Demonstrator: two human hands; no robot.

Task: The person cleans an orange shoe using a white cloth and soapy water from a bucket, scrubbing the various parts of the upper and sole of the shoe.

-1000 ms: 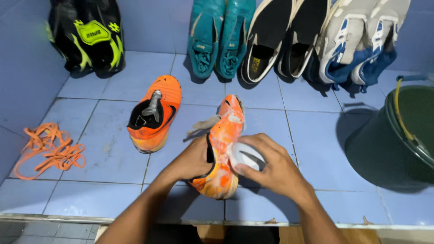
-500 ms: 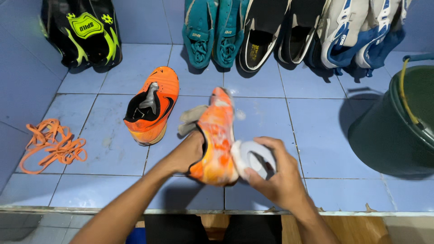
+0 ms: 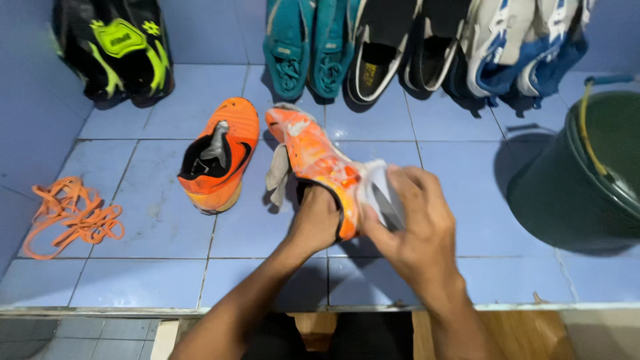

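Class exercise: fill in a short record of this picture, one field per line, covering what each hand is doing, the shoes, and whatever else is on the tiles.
Left hand: inside the orange shoe, holding it up
Right hand: presses a white brush to that shoe's side
Second orange shoe: on the tiles, unlaced
Orange laces: loose heap, far left
Against the wall: black-green pair, teal pair
Green bucket: right edge

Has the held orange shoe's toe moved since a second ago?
Yes. The held orange shoe has swung its toe left, toward the other orange shoe resting on the tiled floor.
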